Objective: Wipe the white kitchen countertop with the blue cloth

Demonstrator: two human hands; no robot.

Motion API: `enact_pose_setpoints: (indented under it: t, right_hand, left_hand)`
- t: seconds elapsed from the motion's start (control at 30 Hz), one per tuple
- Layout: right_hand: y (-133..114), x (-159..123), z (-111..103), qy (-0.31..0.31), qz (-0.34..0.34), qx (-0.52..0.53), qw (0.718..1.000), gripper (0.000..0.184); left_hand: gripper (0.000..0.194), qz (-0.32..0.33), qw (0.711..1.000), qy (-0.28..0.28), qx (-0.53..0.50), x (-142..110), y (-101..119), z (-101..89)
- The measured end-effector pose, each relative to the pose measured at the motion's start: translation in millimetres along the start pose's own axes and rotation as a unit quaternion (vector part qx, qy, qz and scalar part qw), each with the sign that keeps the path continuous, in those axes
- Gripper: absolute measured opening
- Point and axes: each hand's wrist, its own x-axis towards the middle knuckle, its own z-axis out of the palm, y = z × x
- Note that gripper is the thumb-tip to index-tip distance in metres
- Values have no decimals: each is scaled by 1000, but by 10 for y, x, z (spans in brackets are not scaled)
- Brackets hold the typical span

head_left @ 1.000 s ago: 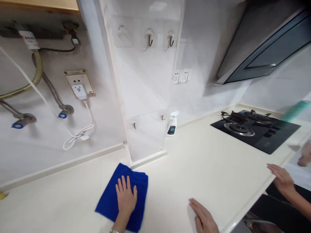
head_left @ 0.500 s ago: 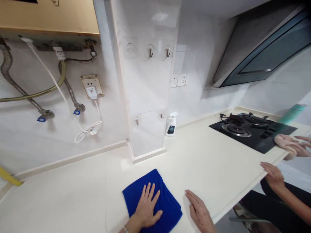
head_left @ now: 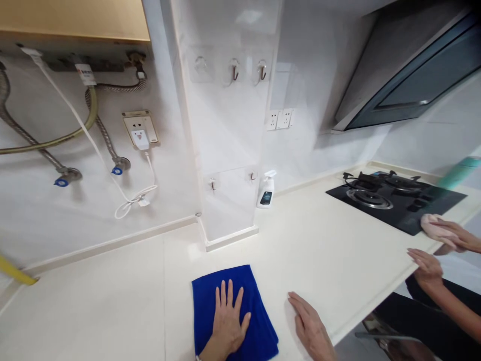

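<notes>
My left hand (head_left: 228, 321) lies flat on a folded blue cloth (head_left: 252, 296), fingers spread, pressing it to the white countertop (head_left: 300, 240). The cloth stays spread out under the palm, not gripped. To its right, my right hand (head_left: 310, 323) rests near the counter's front edge with its fingers stretched out and nothing in it. Part of its wrist is cut off by the frame's bottom.
At the right, a co-worker's hand holds a pinkish cloth (head_left: 436, 230) by the black gas stove (head_left: 398, 200); the other hand (head_left: 426, 265) touches the counter edge. A white spray bottle (head_left: 266, 190) stands beside the wall pillar (head_left: 229, 150). A yellow hose (head_left: 17, 271) lies at left.
My left hand has turned more upright, and the blue cloth has rotated slightly with it. The co-worker's hand with the pinkish cloth has shifted left. My right hand has hardly moved.
</notes>
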Motion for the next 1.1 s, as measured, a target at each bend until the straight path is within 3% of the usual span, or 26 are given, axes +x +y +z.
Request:
enact_pose_setpoints:
  t: [0.17,0.3,0.4,0.67,0.9,1.1]
  right_hand:
    - [-39,22,-59,-1,-1,6,1000,44]
    - [-70,11,-104,56,15,26,998,32]
    - [-99,28,-133,89,21,22,996,27]
    - [-168,170,-204,95,-7,-14,995,26]
    - [-116,159,-189,85,-13,-14,996,26]
    - [-96,134,-181,80,14,10,997,27]
  left_hand:
    - [72,0,1000,27,11,346,128,128]
    - [73,-12,999,41,5,769,269,214]
    - [72,-18,999,34,-8,1066,390,266]
    - [70,-18,998,5,-66,1685,633,380]
    - [71,-66,994,0,-89,2028,752,518]
    - [70,-75,994,23,-73,2132,739,678]
